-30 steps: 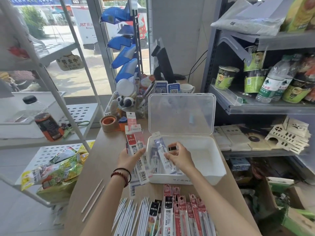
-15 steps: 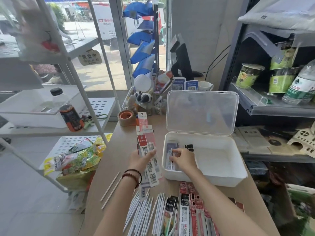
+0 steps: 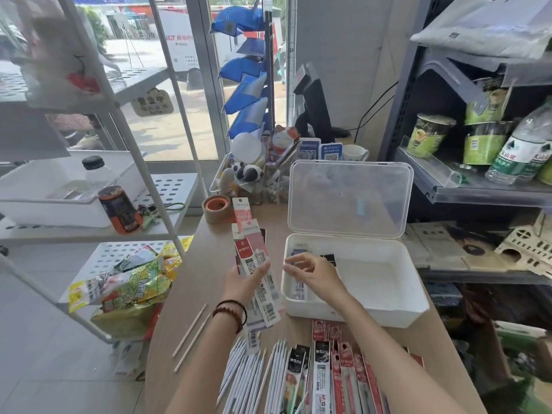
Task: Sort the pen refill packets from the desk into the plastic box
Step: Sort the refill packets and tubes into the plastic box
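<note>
I see packets (image 3: 252, 261) fanned upright at frame centre, clamped between thumb and fingers of left hand (image 3: 242, 283), just left of box (image 3: 388, 312); boxed packets (image 3: 298, 289) lie in box's left end; right hand (image 3: 310, 274) hovers over that end, fingers loose and apart, nothing held; lid (image 3: 349, 198) stands open behind; loose packets (image 3: 337, 377) rowed on desk (image 3: 191, 279), bottom centre; tape roll (image 3: 217, 208) above left hand.
</note>
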The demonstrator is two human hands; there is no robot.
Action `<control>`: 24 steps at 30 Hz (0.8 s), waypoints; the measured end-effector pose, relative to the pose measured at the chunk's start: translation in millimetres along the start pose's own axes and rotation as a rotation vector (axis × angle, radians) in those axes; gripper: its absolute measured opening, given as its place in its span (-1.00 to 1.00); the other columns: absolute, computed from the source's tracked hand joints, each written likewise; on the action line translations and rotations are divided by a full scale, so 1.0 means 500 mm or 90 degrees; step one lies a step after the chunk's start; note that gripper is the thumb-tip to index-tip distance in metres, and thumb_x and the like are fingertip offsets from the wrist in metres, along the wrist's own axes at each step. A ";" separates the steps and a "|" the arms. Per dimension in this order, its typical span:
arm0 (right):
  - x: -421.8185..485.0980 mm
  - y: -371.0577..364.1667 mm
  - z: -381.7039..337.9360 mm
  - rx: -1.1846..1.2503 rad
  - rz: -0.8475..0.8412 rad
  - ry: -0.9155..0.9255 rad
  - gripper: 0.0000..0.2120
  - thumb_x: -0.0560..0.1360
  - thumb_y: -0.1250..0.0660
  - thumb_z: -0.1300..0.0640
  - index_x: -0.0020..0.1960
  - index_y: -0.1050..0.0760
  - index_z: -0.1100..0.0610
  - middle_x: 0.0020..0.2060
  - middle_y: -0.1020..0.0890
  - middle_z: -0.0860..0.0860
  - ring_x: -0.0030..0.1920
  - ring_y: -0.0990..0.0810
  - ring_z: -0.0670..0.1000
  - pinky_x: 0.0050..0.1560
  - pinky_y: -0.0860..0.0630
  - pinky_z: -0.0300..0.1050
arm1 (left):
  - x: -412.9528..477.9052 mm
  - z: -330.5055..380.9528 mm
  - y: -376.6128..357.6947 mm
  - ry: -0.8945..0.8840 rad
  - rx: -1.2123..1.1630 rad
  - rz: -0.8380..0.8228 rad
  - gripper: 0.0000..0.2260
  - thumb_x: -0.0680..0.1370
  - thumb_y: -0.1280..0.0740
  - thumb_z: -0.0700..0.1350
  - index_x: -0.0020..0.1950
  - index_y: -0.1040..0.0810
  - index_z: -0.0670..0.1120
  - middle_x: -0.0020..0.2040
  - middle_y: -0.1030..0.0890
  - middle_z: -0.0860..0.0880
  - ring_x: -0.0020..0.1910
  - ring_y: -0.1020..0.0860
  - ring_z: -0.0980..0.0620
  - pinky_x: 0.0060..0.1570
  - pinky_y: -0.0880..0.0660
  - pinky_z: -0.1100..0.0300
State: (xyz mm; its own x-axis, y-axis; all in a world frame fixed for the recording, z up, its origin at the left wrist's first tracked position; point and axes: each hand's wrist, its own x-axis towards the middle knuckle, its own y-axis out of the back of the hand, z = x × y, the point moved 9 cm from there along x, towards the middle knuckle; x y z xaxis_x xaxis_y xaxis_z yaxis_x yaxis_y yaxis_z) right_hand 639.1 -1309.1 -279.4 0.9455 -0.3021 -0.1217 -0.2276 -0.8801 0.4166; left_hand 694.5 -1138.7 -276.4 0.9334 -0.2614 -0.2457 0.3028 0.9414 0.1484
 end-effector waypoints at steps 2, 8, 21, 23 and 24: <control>-0.014 -0.017 -0.022 0.029 -0.070 0.019 -0.65 0.41 -0.46 -0.10 0.13 -0.59 0.02 -0.10 -0.70 -0.04 -0.13 -0.68 -0.10 -0.12 -0.55 -0.31 | 0.004 -0.006 -0.001 0.010 -0.005 0.014 -0.87 0.44 -0.44 -0.02 -0.15 -0.58 -0.05 -0.20 -0.66 -0.05 -0.20 -0.63 -0.03 -0.18 -0.54 0.15; -0.024 -0.015 -0.037 0.083 -0.063 0.020 -0.64 0.39 -0.52 0.01 0.15 -0.55 0.02 -0.14 -0.72 -0.04 -0.21 -0.68 -0.18 -0.24 -0.51 -0.36 | 0.010 -0.011 -0.019 0.015 0.045 -0.022 -0.86 0.39 -0.47 0.08 -0.19 -0.60 0.05 -0.22 -0.69 0.01 -0.19 -0.66 -0.01 -0.07 -0.58 0.05; -0.018 0.036 0.037 0.193 0.127 -0.066 -0.85 0.57 -0.30 0.23 0.10 -0.38 0.12 -0.01 -0.60 0.09 -0.13 -0.63 -0.06 -0.29 -0.59 -0.28 | -0.007 -0.024 -0.042 0.062 -0.048 -0.049 -0.75 0.45 -0.45 -0.13 0.05 -0.55 -0.21 -0.14 -0.68 -0.15 -0.31 -0.67 0.05 -0.41 -0.56 0.22; -0.015 0.044 0.049 0.156 0.162 -0.078 -0.83 0.57 -0.31 0.22 0.13 -0.42 0.08 -0.01 -0.61 0.06 -0.11 -0.62 -0.05 -0.25 -0.58 -0.27 | -0.011 -0.018 -0.040 0.065 -0.061 -0.065 -0.80 0.45 -0.44 -0.15 0.02 -0.55 -0.19 -0.16 -0.68 -0.15 -0.38 -0.66 0.08 -0.46 -0.54 0.26; -0.013 0.042 0.050 0.131 0.165 -0.079 -0.82 0.56 -0.32 0.22 0.14 -0.44 0.06 -0.03 -0.61 0.05 -0.12 -0.61 -0.06 -0.21 -0.58 -0.24 | -0.012 -0.017 -0.038 0.065 -0.061 -0.067 -0.82 0.45 -0.45 -0.14 -0.01 -0.56 -0.17 -0.17 -0.69 -0.15 -0.38 -0.66 0.07 -0.45 -0.55 0.24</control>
State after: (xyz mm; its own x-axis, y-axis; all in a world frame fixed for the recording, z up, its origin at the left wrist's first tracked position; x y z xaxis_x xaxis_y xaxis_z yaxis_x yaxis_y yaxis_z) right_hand 622.4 -1334.8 -292.5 0.8179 -0.5555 -0.1497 -0.5097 -0.8203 0.2593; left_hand 681.4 -1153.1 -286.0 0.8718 -0.3413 -0.3513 0.3735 0.9273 0.0260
